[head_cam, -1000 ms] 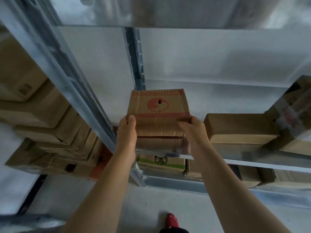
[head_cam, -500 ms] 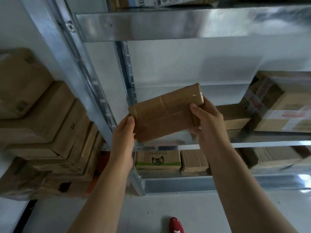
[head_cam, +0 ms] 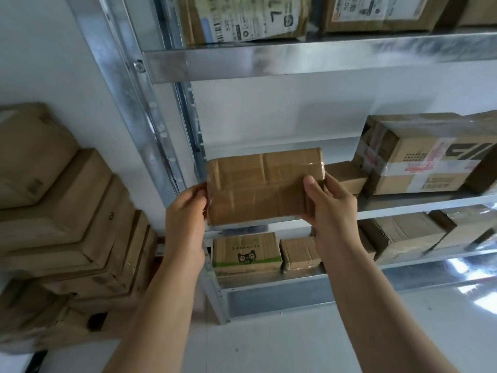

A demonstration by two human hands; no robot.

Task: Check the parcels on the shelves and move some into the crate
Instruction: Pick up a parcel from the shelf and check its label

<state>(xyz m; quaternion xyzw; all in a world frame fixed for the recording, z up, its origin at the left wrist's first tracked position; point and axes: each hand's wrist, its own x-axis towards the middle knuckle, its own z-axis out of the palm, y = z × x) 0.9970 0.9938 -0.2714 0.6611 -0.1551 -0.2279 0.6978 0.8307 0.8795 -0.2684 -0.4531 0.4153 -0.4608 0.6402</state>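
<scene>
While left hand (head_cam: 185, 214) and right hand (head_cam: 334, 214) fingers (head_cam: 310, 188) grip the parcel (head_cam: 263, 187) mid-frame, checking seems under way; crate unseen, transfer remains.

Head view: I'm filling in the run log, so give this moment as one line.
step: checking parcel; left hand: holds left edge; right hand: grips right edge; parcel: held before shelf, taped face showing

Both bare forearms reach up from the bottom of view, the left grip (head_cam: 185, 208) holding the left end of a flat parcel (head_cam: 258, 187), the right grip (head_cam: 333, 211) pinching its right end with the thumb laid across the near face.
</scene>
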